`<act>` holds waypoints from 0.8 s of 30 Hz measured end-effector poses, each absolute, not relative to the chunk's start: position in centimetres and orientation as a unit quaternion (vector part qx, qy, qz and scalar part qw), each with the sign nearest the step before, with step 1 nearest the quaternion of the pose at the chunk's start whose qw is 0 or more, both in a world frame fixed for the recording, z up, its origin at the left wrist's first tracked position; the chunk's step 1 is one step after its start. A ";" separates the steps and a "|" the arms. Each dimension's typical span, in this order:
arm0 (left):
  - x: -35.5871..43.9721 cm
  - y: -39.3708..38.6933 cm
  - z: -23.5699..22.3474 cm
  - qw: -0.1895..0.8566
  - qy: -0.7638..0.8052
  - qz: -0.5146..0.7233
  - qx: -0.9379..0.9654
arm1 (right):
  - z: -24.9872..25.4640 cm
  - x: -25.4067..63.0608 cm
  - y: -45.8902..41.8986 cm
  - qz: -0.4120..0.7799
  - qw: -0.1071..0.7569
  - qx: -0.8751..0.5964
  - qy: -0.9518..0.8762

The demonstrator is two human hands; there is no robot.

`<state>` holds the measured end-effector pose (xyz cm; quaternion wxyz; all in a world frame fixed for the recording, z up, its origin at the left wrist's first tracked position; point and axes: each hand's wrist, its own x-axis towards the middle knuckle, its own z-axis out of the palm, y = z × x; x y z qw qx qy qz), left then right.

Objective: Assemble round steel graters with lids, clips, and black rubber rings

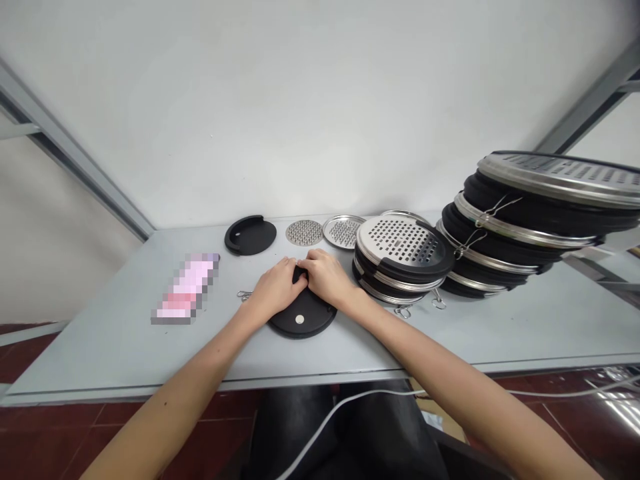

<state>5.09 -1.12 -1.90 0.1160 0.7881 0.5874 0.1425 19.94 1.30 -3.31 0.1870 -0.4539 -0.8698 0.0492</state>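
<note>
A round black plastic holder (304, 313) with a small pale disc (299, 319) near its front edge lies on the table before me. My left hand (276, 288) and my right hand (326, 277) meet at its far edge, fingers bent and pressed together on the rim. A small bit of metal shows between the fingertips; I cannot make out what it is part of. Beside my left wrist lies a wire clip (244, 295). Just right of my right hand stands a short stack of perforated metal grater discs in black holders (400, 243).
A tall leaning stack of similar discs (530, 233) stands on the right. Behind my hands lie another black holder (251, 236), a loose grater disc (305, 233) and a rimmed one (345, 232). A blurred-out phone-like object (185, 290) is at left. A white cable (345, 402) crosses below the table edge.
</note>
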 end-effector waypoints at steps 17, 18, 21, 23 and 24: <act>4.8 -0.8 -2.4 0.141 0.561 0.175 0.797 | -3.8 20.3 1.6 0.070 0.217 -0.448 -0.864; 4.8 -0.8 -2.4 0.140 0.563 0.174 0.796 | -3.8 20.4 1.6 0.069 0.217 -0.445 -0.866; 4.8 -0.7 -2.6 0.139 0.565 0.169 0.796 | -3.9 20.4 1.7 0.082 0.232 -0.452 -0.857; 4.7 -0.7 -2.7 0.134 0.563 0.167 0.798 | -4.0 20.3 1.6 0.093 0.247 -0.468 -0.844; 4.7 -0.7 -2.8 0.132 0.562 0.167 0.800 | -4.1 20.2 1.5 0.095 0.251 -0.476 -0.837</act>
